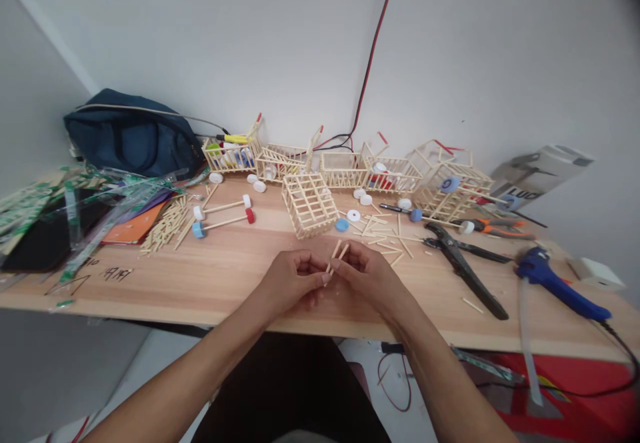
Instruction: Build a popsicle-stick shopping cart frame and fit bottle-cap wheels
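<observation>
Two short wooden sticks (339,252) stand tilted between my hands, close together, above the front of the table. My left hand (295,275) pinches their lower ends between thumb and fingers. With thumb and forefinger closed, my right hand (369,273) grips the same sticks a little higher from the right. Just behind lies an open basket of glued sticks (310,204), tipped towards me. A blue bottle cap (342,225) and a white cap with a hole (353,215) rest beside it. My fingers partly hide the sticks' lower ends.
Small stick carts (343,171) line the wall. Cut sticks (170,223) are heaped at left near two capped axles (225,221). Cutting pliers (463,269), a blue glue gun (560,286) and orange-handled pliers (500,228) lie right. A blue bag (133,133) sits back left.
</observation>
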Tool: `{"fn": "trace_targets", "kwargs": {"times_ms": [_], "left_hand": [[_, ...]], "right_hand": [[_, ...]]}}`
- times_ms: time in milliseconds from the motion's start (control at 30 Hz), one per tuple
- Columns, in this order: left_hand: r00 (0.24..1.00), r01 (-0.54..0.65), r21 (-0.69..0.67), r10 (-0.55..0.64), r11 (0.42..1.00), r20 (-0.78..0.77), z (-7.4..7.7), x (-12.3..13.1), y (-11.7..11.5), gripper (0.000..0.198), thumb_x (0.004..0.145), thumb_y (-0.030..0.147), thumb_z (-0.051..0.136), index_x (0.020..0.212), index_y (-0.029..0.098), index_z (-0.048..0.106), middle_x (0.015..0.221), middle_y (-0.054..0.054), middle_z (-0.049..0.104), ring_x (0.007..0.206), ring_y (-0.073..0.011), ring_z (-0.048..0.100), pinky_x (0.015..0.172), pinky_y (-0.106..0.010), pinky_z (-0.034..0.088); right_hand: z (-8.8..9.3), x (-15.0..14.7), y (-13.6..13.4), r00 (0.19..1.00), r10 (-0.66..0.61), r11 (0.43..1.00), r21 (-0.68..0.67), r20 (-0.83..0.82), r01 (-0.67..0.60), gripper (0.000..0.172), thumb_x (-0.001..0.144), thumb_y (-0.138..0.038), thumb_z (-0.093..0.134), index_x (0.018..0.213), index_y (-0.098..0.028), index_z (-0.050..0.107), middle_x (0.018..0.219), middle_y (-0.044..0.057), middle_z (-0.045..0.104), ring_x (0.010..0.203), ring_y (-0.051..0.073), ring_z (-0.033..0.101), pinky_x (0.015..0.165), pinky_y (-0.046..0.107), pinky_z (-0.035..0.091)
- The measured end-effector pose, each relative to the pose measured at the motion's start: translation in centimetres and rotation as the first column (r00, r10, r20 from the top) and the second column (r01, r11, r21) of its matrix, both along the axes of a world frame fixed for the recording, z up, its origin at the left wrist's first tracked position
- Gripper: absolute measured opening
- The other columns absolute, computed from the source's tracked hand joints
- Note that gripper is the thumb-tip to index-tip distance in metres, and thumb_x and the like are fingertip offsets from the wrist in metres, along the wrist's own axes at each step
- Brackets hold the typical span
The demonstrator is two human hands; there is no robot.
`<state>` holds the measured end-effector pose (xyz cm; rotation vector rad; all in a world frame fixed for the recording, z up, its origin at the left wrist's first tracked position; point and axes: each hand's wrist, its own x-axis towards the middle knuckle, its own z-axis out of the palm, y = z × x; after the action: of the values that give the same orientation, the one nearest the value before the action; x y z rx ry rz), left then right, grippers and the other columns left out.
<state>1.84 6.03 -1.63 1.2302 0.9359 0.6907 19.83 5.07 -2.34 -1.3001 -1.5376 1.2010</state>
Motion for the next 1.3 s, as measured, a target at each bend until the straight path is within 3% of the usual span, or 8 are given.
{"fn": "trace_targets", "kwargs": {"times_ms": [167,367,600,700,800,933,1167,1300], "left_hand": [[0.999,0.012,-0.001,-0.012,1.0,-0.041,0.4,-0.3,-0.1,0.017,0.072,0.028,0.068,0.076,0.012,0.064,0.052,0.003,0.057,0.043,-0.0077,0.05,0.047,-0.02,0.04],[0.981,-0.16,0.116,0.171,0.98,-0.088,1.0,-0.1,-0.3,0.011,0.076,0.023,0.063,0.072,0.014,0.059,0.048,0.008,0.048,0.041,-0.0048,0.04,0.044,-0.018,0.03],[0.938,-0.161,-0.087,0.18,0.983,0.297,-0.1,0.9,-0.4,0.029,0.068,0.03,0.078,0.085,0.012,0.063,0.066,0.003,0.056,0.057,-0.0068,0.048,0.053,-0.019,0.037],[0.934,-0.126,-0.117,0.158,0.985,0.322,-0.2,1.2,-0.7,0.027,0.07,0.034,0.076,0.075,0.012,0.062,0.06,0.003,0.054,0.053,-0.006,0.046,0.053,-0.02,0.036],[0.951,-0.121,-0.087,0.14,0.989,0.274,0.0,1.3,-0.8,0.031,0.074,0.038,0.072,0.067,0.012,0.059,0.054,0.002,0.054,0.048,-0.0057,0.044,0.051,-0.02,0.034],[0.968,-0.136,-0.072,0.148,0.988,0.205,0.4,1.2,-0.5,0.029,0.071,0.039,0.074,0.069,0.012,0.062,0.056,0.001,0.058,0.048,-0.0067,0.047,0.05,-0.02,0.036],[0.99,-0.115,-0.013,0.116,0.993,0.086,0.6,1.1,0.4,0.029,0.069,0.039,0.074,0.071,0.012,0.065,0.059,0.001,0.058,0.046,-0.0061,0.045,0.049,-0.021,0.035],[0.997,-0.03,0.117,0.039,0.993,-0.071,0.8,0.9,1.0,0.023,0.072,0.035,0.068,0.069,0.012,0.065,0.055,0.003,0.055,0.046,-0.0068,0.043,0.047,-0.021,0.031]], "right_hand": [[0.7,0.8,0.3,0.997,-0.071,0.997,0.018,0.011,0.071,0.025,0.083,-0.043,0.059,0.087,-0.018,0.056,0.063,-0.004,0.057,0.051,0.009,0.048,0.049,0.022,0.035],[1.0,1.4,-0.5,0.981,0.0,1.0,-0.004,0.192,0.0,0.019,0.082,-0.035,0.059,0.074,-0.018,0.06,0.062,-0.002,0.062,0.056,0.01,0.054,0.055,0.023,0.038],[0.4,-0.1,-2.5,0.999,-0.015,0.995,-0.101,0.03,0.018,0.026,0.085,-0.043,0.057,0.076,-0.019,0.057,0.067,0.001,0.067,0.053,0.01,0.058,0.051,0.022,0.042],[0.1,-1.0,-3.1,0.995,-0.066,0.987,-0.15,-0.069,0.055,0.03,0.084,-0.049,0.057,0.081,-0.018,0.057,0.073,0.003,0.068,0.054,0.011,0.058,0.041,0.021,0.035],[0.0,-1.6,-3.5,0.991,-0.057,0.991,-0.126,-0.118,0.042,0.028,0.086,-0.046,0.055,0.08,-0.019,0.057,0.076,0.004,0.068,0.061,0.013,0.062,0.046,0.022,0.04],[0.3,-1.8,-3.7,0.997,-0.056,0.998,0.002,0.052,0.056,0.024,0.089,-0.036,0.053,0.072,-0.02,0.057,0.067,-0.001,0.064,0.063,0.012,0.061,0.064,0.025,0.046],[0.9,-1.1,-3.9,0.948,-0.036,0.998,0.051,0.316,0.021,0.024,0.09,-0.029,0.049,0.07,-0.021,0.061,0.064,-0.003,0.065,0.06,0.012,0.057,0.061,0.024,0.041],[0.8,2.0,-2.8,0.833,-0.289,0.948,0.262,0.472,0.18,0.018,0.089,-0.031,0.051,0.079,-0.022,0.064,0.075,0.0,0.067,0.069,0.016,0.059,0.066,0.027,0.042]]}}
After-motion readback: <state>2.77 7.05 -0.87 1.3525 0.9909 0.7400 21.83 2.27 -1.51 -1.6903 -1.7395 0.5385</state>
